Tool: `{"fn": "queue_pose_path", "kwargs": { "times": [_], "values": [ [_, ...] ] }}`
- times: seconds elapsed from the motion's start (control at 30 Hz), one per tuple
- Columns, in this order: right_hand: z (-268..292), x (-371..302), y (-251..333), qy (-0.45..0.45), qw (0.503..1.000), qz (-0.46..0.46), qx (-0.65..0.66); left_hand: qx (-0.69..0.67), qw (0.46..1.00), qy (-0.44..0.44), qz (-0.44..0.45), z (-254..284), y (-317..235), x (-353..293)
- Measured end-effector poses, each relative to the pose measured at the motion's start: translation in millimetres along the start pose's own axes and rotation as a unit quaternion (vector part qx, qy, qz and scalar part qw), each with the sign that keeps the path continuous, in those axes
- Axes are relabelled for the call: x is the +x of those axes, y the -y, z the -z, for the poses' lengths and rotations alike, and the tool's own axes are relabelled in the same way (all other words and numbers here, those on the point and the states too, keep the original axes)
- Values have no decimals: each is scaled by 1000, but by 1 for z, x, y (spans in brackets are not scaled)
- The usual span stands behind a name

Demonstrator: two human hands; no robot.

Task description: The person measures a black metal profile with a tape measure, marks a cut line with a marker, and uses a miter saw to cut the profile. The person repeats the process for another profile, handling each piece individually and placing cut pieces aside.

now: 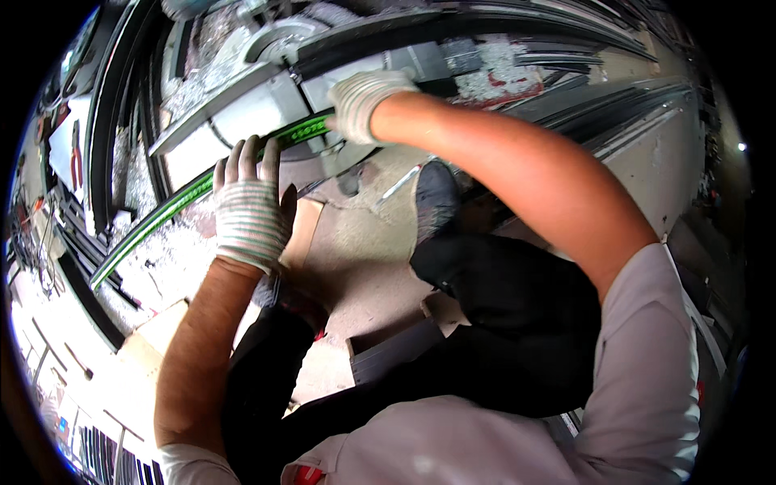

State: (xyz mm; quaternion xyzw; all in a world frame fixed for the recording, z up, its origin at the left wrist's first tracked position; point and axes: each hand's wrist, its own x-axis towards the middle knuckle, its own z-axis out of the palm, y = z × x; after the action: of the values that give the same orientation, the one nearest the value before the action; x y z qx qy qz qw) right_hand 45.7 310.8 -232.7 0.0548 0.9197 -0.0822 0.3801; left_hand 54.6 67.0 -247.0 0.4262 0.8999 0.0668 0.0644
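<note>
A long dark profile strip (174, 206) with a bright green printed face runs from the lower left up toward the middle. My left hand (250, 212), in a striped knit glove, lies across it with fingers stretched and spread over the strip and the thumb apart. Farther right, my right hand (368, 103), in a matching glove, is closed at the strip's right part; its fingertips are partly hidden. Both hands are at the near side of a metal cutting machine, its pale table (259, 113) just beyond the strip and a curved metal part (283, 39) behind.
Dark metal profiles (570, 121) lie in bundles at the right and far side. Pale shavings (493, 73) cover parts of the machine. Red-handled pliers (76, 158) rest at the left. Between my legs is an open dark box (396, 352); a white pen-like stick (399, 187) lies by my shoe.
</note>
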Motion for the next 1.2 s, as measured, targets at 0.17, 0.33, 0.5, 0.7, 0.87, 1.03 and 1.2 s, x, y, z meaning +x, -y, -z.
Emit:
{"fn": "queue_pose_path", "kwargs": {
  "times": [0.17,0.33,0.5,0.7,0.87,1.03,1.2],
  "values": [
    [-3,1,-6,3,1000,5,8,6,992,29,121,-12,-40,10],
    [1,-3,-4,9,1000,5,25,24,982,64,175,-15,-62,17],
    [2,-2,-3,15,999,-2,36,13,980,53,191,-24,-69,18],
    [6,-8,-5,18,999,12,32,-24,983,25,183,-33,-67,15],
    [-1,-1,-6,10,999,6,30,-32,982,26,184,-34,-69,17],
    [-1,-2,-5,8,1000,0,24,-26,981,13,194,-37,-72,17],
    [5,-9,-4,-7,999,-1,41,-48,979,19,196,-39,-72,18]
  ]
}}
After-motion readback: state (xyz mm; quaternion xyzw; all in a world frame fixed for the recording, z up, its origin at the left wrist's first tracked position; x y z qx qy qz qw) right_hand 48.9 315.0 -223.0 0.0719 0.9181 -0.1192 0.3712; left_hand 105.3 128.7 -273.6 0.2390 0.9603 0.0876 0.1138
